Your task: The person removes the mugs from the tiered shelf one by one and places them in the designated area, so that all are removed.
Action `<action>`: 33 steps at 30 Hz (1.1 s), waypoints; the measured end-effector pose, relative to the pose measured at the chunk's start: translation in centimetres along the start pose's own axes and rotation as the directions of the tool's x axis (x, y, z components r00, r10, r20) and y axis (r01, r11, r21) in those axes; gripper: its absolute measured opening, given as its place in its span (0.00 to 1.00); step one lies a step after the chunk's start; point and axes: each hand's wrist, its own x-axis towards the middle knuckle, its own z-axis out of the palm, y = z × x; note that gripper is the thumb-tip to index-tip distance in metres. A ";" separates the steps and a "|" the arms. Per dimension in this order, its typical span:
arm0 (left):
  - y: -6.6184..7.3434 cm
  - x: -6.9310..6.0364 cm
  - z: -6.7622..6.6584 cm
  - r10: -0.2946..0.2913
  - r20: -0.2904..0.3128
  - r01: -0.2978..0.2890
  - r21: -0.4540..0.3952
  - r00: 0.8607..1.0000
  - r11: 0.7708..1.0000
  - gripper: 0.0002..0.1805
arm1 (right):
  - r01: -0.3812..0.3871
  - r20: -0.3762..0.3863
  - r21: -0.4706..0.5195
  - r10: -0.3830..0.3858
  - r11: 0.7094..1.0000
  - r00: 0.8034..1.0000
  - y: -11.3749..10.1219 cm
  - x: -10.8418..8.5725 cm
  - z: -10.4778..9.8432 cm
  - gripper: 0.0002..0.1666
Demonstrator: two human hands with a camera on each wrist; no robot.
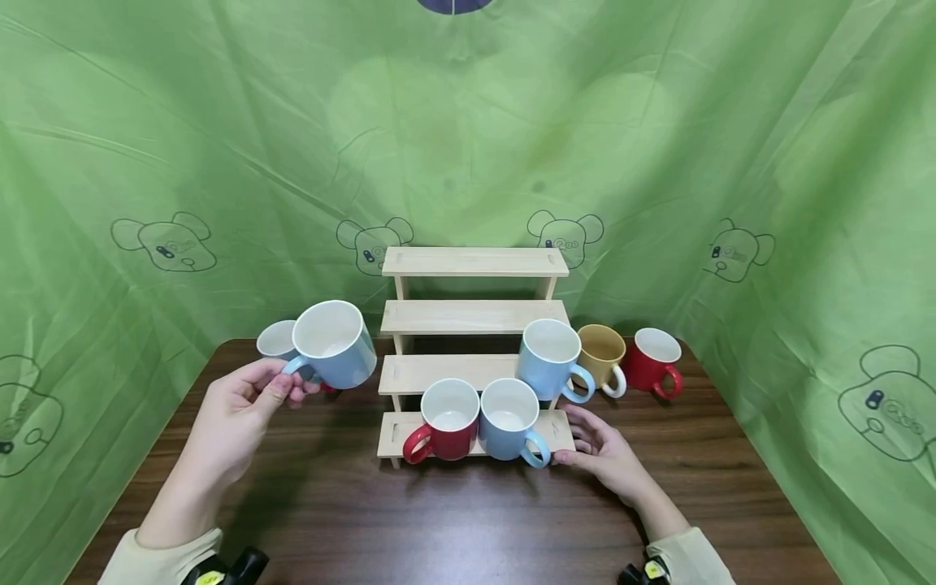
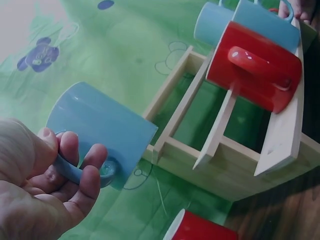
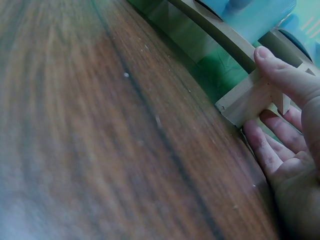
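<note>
Raised left of the wooden rack [image 1: 475, 317], a blue mug [image 1: 335, 345] is held by its handle in my left hand [image 1: 237, 414]; the left wrist view shows the fingers [image 2: 90, 180] curled round that handle. My right hand [image 1: 610, 463] grips the right end of the rack's lowest step, its thumb [image 3: 280, 72] at the step's edge and the other fingers beside the end panel. On the lowest step stand a red mug [image 1: 449, 418] and a blue mug [image 1: 509, 418]. Another blue mug [image 1: 548, 361] stands at the right end of the step above.
A yellow mug [image 1: 601, 353] with a white handle and a red mug [image 1: 653, 361] stand on the table [image 1: 453, 528], right of the rack. Behind the held mug, at the left, is another pale blue mug [image 1: 276, 339], with something red partly hidden. Green cloth hangs behind.
</note>
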 end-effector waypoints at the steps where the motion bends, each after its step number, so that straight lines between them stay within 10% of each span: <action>1: -0.1 -0.1 -0.1 -0.002 -0.007 0.002 -0.005 1.000 1.000 0.11 | -0.002 -0.001 -0.001 0.002 1.000 1.000 0.0 0.0 0.0 0.48; 33: -10.3 -3.1 -0.5 -0.183 -0.081 0.188 0.053 0.980 0.981 0.14 | -0.033 -0.016 -0.010 0.032 0.999 0.999 -0.2 0.0 0.1 0.50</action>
